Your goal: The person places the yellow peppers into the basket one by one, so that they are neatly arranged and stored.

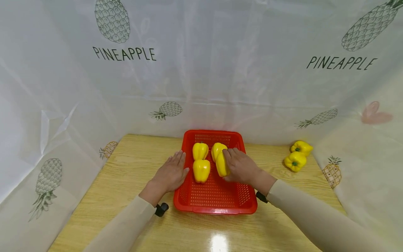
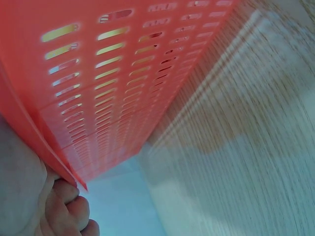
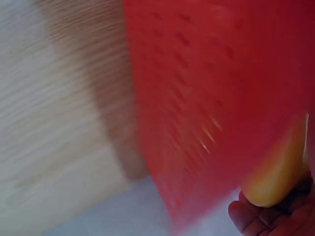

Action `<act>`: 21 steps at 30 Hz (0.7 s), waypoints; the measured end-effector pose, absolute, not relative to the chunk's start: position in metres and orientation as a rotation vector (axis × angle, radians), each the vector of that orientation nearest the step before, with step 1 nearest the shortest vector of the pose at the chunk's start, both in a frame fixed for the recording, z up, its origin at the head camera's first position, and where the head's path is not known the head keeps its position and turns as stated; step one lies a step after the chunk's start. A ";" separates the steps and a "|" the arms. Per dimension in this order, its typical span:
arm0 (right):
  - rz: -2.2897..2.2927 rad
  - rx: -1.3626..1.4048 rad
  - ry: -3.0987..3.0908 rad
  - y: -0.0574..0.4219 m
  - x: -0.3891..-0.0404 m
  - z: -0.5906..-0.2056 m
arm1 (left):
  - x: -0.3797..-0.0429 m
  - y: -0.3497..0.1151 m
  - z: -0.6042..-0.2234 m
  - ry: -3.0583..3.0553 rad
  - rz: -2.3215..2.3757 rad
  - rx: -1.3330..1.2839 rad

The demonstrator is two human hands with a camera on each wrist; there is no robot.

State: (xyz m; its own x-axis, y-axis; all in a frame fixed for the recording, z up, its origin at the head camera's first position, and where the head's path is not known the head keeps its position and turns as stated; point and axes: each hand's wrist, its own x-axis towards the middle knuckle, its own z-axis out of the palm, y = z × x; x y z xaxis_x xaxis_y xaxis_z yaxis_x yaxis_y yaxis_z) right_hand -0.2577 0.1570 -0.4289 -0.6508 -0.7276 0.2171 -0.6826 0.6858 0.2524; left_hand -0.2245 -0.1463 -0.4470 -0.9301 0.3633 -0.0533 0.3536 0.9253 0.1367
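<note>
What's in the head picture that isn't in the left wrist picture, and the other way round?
Only the head view: six clearly shown glossy yellow bell peppers, the right grip holding one, dark-outlined pineapple drawings.

Only the left wrist view: the outer left side of the red, slotted plastic basket, with yellow patches peeking through.

Both: that basket, the left grip touching it, and the yellowish wood-grain table.

Wood-grain surface (image 1: 126, 175) shows bright glare (image 1: 218, 242) at near side. White sheet (image 1: 201, 70) hangs behind and along both sides, creased at left; carries pineapple drawings (image 1: 112, 22), dark PINEAPPLE lettering (image 1: 124, 54) twice, pink print (image 1: 376, 113) at right.
</note>
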 end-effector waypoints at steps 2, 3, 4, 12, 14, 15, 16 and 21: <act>-0.223 1.119 -2.654 0.155 -0.258 -0.434 | -0.225 -0.147 -0.448 3.006 0.179 0.561; -0.234 1.113 -2.689 0.155 -0.258 -0.436 | -0.225 -0.147 -0.448 3.007 0.178 0.563; -0.242 1.107 -2.723 0.155 -0.258 -0.438 | -0.225 -0.147 -0.448 3.009 0.182 0.564; -0.348 1.099 -2.774 0.154 -0.259 -0.452 | -0.224 -0.147 -0.446 2.995 0.222 0.563; -0.360 1.098 -2.758 0.153 -0.260 -0.456 | -0.224 -0.146 -0.445 2.987 0.221 0.557; -0.362 1.098 -2.754 0.153 -0.260 -0.458 | -0.224 -0.146 -0.445 2.987 0.217 0.557; -0.359 1.101 -2.752 0.152 -0.260 -0.459 | -0.224 -0.146 -0.445 2.988 0.215 0.556; -0.380 1.117 -2.754 0.147 -0.260 -0.464 | -0.223 -0.146 -0.447 2.995 0.215 0.552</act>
State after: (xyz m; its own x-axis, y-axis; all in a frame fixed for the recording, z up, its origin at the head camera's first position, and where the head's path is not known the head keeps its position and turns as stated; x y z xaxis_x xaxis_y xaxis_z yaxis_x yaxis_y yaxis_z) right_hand -0.2598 0.1475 -0.4643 -0.7129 -0.7002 0.0390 -0.6635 0.6915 0.2856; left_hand -0.2229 -0.1463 -0.4473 -0.9309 0.3602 -0.0610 0.3478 0.9249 0.1538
